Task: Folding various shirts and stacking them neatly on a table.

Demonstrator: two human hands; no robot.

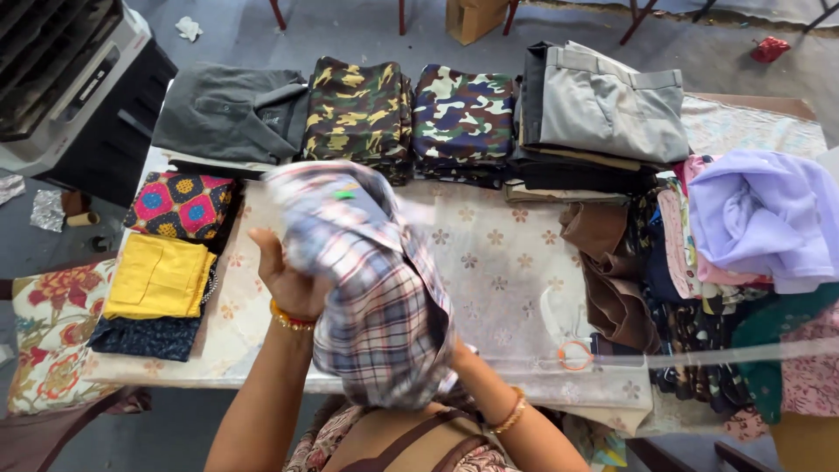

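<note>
Above the near edge of the worktop (507,262) we lift a checked shirt (376,288), our left hand (284,280) closed in a firm grip on its cloth, our right hand seemingly hidden beneath it, grip untellable.

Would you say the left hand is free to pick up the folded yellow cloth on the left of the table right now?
Probably not at once: the left hand is gripping the checked shirt. The yellow cloth lies uncovered just beside it, with nothing between.

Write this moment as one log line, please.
left hand: grips plaid shirt | right hand: hidden under shirt | table: folded stacks behind
</note>
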